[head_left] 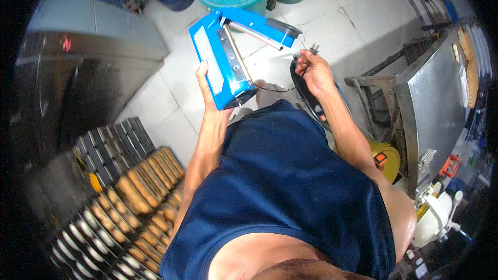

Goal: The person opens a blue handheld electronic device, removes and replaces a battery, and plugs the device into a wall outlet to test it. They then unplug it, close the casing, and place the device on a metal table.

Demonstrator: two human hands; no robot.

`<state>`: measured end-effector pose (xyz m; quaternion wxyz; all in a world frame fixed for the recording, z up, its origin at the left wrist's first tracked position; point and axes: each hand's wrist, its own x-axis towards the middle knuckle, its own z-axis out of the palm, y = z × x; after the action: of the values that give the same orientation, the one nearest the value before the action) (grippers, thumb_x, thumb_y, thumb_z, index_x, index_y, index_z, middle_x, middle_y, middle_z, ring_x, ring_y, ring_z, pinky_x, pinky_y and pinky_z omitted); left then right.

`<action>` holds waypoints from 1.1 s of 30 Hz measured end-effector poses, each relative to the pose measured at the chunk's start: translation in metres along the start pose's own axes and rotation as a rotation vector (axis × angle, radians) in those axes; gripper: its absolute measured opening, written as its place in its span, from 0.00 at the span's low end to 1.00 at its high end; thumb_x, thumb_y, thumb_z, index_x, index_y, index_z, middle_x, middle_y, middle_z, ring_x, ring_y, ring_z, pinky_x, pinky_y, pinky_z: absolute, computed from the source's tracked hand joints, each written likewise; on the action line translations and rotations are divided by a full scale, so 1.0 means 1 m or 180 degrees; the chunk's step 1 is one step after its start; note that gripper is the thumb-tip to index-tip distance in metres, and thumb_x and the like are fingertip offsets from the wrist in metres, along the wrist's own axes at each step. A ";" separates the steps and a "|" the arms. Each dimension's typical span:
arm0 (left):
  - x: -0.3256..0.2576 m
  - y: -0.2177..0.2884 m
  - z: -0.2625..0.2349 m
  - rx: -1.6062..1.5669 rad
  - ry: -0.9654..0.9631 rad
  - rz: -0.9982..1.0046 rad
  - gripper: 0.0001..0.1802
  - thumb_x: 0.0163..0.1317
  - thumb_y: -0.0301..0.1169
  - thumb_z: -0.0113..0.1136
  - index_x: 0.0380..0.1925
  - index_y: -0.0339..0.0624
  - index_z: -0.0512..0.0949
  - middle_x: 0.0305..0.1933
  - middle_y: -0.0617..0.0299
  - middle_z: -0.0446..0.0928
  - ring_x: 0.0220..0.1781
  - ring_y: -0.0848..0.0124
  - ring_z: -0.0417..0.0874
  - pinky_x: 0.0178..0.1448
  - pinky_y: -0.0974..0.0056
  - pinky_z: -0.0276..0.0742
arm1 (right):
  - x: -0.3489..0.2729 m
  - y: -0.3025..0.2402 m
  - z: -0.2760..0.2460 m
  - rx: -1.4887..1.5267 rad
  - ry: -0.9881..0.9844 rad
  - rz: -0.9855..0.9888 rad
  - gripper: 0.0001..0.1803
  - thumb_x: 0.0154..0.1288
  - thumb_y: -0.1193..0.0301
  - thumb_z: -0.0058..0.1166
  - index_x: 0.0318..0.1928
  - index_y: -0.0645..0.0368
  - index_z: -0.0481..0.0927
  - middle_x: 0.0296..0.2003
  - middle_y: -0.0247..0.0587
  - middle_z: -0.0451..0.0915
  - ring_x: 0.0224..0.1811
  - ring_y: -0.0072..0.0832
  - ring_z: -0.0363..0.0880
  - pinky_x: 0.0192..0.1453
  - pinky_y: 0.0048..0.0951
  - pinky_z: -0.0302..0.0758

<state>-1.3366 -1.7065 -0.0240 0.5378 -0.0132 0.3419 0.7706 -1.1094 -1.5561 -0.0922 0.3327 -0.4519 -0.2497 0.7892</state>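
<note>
my left hand [206, 80] grips blue sealer [220, 59], long axis upper-left to lower-right | right hand [313, 70] pinches its plug [313, 49], centre-right | cord [275, 88] spans between

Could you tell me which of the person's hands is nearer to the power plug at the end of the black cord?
Right. The right hand holds the black cord just below the power plug. The left hand is further left, supporting the blue heat sealer.

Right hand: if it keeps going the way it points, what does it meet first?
Probably the raised arm of the blue sealer. The right hand, holding the black cord's plug, points up-left toward it, with pale floor tiles beyond. Depth is unclear from one view.
</note>
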 end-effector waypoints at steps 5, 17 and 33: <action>0.093 0.050 0.035 0.0359 0.0133 -0.0304 0.37 0.61 0.59 0.56 0.60 0.44 0.70 0.50 0.53 0.80 0.44 0.60 0.85 0.42 0.55 0.84 | 0.067 -0.029 0.082 -0.0851 -0.0188 -0.0360 0.14 0.74 0.63 0.53 0.49 0.62 0.79 0.33 0.36 0.80 0.31 0.25 0.79 0.38 0.28 0.75; 0.266 0.087 0.152 0.1290 -0.0765 -0.1384 0.35 0.61 0.59 0.53 0.59 0.45 0.71 0.45 0.56 0.81 0.37 0.60 0.85 0.38 0.57 0.85 | 0.092 -0.085 0.082 -0.2099 0.1491 -0.1143 0.22 0.75 0.55 0.45 0.38 0.65 0.76 0.27 0.41 0.78 0.30 0.28 0.73 0.35 0.35 0.71; 0.479 -0.107 0.373 0.1262 -0.1883 -0.2525 0.31 0.67 0.56 0.52 0.57 0.43 0.71 0.46 0.59 0.79 0.41 0.67 0.83 0.42 0.62 0.83 | 0.257 -0.234 -0.084 -0.1166 0.2253 -0.1280 0.21 0.74 0.57 0.47 0.48 0.64 0.78 0.31 0.41 0.83 0.28 0.26 0.80 0.30 0.31 0.80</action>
<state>-1.3191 -1.0917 0.0205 0.8534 0.1783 0.2835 0.3995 -1.0600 -1.2022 -0.1092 0.4590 -0.6881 -0.3390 0.4483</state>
